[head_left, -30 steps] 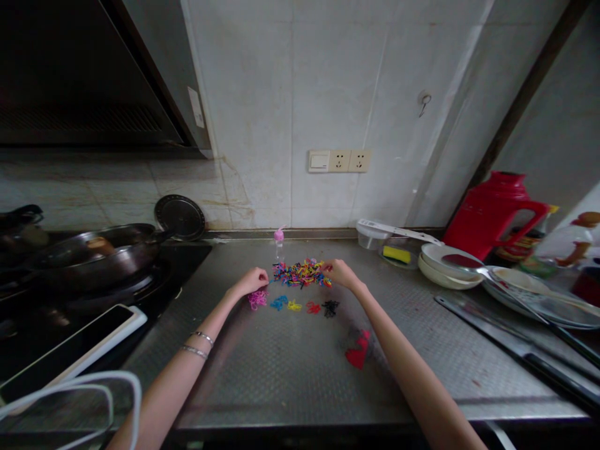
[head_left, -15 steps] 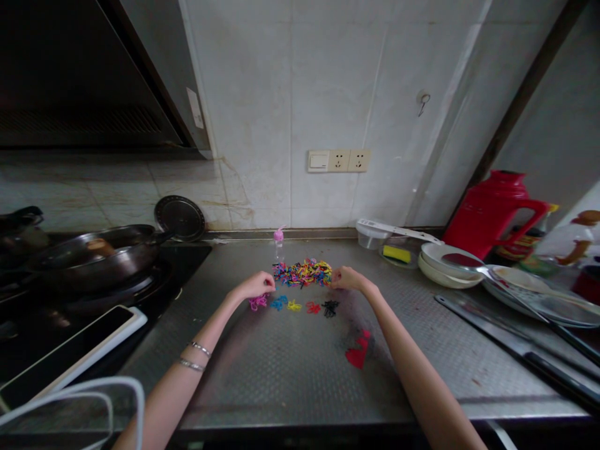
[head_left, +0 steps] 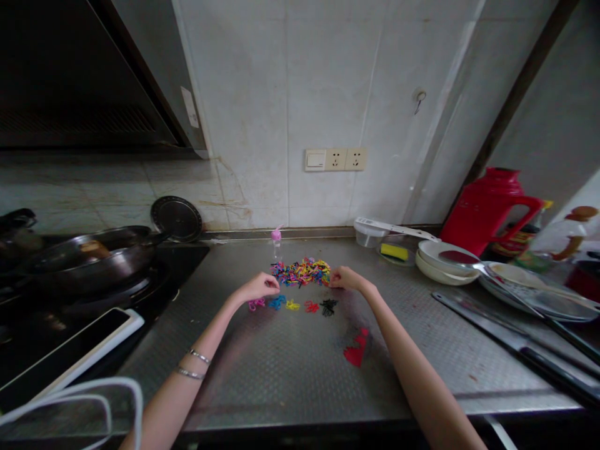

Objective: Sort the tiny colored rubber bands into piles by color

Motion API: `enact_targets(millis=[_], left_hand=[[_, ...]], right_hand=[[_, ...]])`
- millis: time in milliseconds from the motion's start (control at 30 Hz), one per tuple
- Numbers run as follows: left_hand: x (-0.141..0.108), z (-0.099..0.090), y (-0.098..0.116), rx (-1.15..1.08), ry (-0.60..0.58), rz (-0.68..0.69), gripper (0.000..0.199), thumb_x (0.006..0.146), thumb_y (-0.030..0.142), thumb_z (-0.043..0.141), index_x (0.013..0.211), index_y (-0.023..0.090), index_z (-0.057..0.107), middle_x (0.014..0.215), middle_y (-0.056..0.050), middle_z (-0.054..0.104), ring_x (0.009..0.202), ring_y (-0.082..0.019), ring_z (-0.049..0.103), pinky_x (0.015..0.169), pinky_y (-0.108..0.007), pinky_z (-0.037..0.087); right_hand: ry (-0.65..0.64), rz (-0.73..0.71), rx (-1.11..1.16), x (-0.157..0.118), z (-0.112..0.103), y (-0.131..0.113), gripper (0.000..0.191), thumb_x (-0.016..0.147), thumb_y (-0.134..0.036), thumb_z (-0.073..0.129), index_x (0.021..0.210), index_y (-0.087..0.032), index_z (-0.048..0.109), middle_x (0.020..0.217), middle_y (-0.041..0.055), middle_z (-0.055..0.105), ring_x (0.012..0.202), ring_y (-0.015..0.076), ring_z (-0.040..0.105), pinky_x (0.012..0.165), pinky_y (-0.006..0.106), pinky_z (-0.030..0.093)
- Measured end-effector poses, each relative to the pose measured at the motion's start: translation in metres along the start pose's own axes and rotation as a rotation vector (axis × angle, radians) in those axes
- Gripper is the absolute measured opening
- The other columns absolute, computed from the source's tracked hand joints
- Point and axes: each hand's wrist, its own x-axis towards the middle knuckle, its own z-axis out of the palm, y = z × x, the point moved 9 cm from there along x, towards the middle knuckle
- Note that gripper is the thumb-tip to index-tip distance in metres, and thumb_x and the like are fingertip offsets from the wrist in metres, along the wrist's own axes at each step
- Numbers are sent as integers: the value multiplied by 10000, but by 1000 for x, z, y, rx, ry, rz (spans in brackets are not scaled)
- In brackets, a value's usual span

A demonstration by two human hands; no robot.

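A mixed heap of small coloured rubber bands (head_left: 302,272) lies on the steel counter. In front of it is a row of single-colour piles: pink bands (head_left: 256,304), blue bands (head_left: 277,302), yellow bands (head_left: 292,305), red bands (head_left: 311,307) and black bands (head_left: 329,307). My left hand (head_left: 259,287) is at the heap's left front, above the pink and blue piles, its fingertips pinched together. At the heap's right end is my right hand (head_left: 345,278), fingers curled closed against the edge. Whatever either hand pinches is too small to make out.
Behind the heap stands a small clear bottle with a pink top (head_left: 276,242). A torn red piece (head_left: 355,350) lies near my right forearm. On the right are bowls (head_left: 445,270), a yellow sponge (head_left: 394,252), a knife (head_left: 487,325) and a red thermos (head_left: 487,209); left, a wok (head_left: 89,262) and phone (head_left: 70,353).
My left hand has moved slightly right, from over the pink pile toward the blue one, uncovering more pink bands. My right hand stays at the heap's right end. The view has shifted slightly.
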Motion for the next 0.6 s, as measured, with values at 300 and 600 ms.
enact_targets(millis=[300,600], left_hand=[[12,-18,-7,-3,109,17,255,722,318,505,759,107,644,772,-56,655,728,-144,568,685,-227,418],[29,-42,-9,134,282,-64,263,705,301,493,746,107,667,715,-57,661,680,-154,571,661,-247,410]], right_hand=[[-28,11,11,-1,4,-4,127,648,-198,559,685,-127,658,559,-3,585,500,75,484,454,149,326],[21,-32,-27,-2,-3,-14,164,643,-200,534,707,-134,670,599,5,612,536,86,497,470,161,320]])
